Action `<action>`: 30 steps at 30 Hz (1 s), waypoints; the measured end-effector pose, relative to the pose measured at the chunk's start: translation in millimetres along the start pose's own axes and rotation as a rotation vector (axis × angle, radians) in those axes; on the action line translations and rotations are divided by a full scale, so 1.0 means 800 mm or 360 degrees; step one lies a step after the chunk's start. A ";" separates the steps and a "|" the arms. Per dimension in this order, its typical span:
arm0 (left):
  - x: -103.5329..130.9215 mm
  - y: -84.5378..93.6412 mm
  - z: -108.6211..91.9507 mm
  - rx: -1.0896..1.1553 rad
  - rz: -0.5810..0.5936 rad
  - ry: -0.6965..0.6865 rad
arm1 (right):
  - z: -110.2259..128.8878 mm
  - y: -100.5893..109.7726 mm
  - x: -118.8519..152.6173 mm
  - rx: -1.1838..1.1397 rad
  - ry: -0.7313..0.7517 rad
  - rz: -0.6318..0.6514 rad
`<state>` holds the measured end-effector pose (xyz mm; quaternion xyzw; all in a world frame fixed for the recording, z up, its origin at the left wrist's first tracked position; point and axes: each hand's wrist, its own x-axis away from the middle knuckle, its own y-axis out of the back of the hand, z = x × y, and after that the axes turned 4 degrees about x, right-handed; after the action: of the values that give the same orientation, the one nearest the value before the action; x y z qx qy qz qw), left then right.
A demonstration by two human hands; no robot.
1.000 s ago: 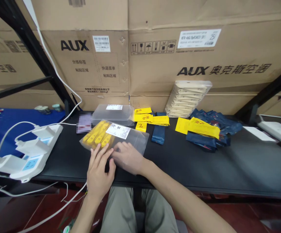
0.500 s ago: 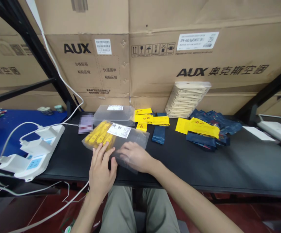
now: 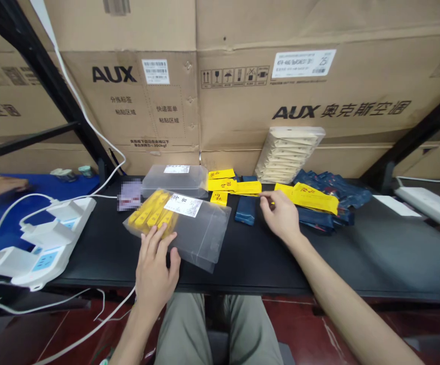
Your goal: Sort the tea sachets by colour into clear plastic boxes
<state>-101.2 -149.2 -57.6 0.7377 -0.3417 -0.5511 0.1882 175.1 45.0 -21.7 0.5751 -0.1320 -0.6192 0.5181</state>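
A clear plastic box [image 3: 200, 241] with a white label lies on the black table, with several yellow packets [image 3: 151, 215] showing in its left part. My left hand [image 3: 157, 263] rests over the box's near edge, fingers spread on it beside the packets. My right hand [image 3: 281, 213] hovers over the table between two groups of packets, its fingers loosely bent and no object visible in them. Just left of it are a dark blue packet [image 3: 245, 211] and several loose yellow packets [image 3: 246, 188]. Closest on its right are yellow packets [image 3: 315, 197] over dark blue ones [image 3: 317, 220].
Behind the open table space stands another clear box [image 3: 174, 182]. A tray of cream packets [image 3: 290, 154] leans on the cardboard boxes [image 3: 239, 116]. A white power strip [image 3: 60, 243] with plugs and cables occupies the left. Another person's hand [image 3: 5, 187] is over the blue surface.
My right hand has left the clear box and moved right, toward the loose packets. My left hand stays on the box. Another person's hand has appeared at far left.
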 end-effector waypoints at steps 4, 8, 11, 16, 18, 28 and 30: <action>0.000 0.000 0.000 -0.0007 -0.0014 -0.0019 | -0.041 -0.020 -0.029 0.0589 -0.0276 0.0144; 0.001 -0.001 -0.001 -0.0007 -0.0037 -0.0034 | -0.052 -0.030 -0.037 0.0749 -0.0418 0.0415; 0.001 -0.001 -0.001 -0.0015 -0.0045 -0.0039 | -0.048 -0.028 -0.034 0.0760 -0.0358 0.0384; 0.001 -0.001 -0.001 -0.0028 -0.0048 -0.0031 | -0.047 -0.025 -0.032 0.0722 -0.0355 0.0329; 0.001 -0.001 -0.001 -0.0032 -0.0044 -0.0025 | -0.050 -0.026 -0.032 0.0698 -0.0381 0.0304; 0.000 -0.001 -0.002 -0.0023 -0.0049 -0.0020 | -0.050 -0.011 -0.030 0.0631 -0.0390 0.0221; 0.000 -0.002 -0.002 -0.0023 -0.0052 -0.0022 | -0.050 -0.003 -0.030 0.0606 -0.0464 0.0230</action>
<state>-99.1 -148.6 -58.1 0.7380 -0.3268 -0.5616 0.1822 203.2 82.6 -21.9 0.5560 -0.3603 -0.6210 0.4188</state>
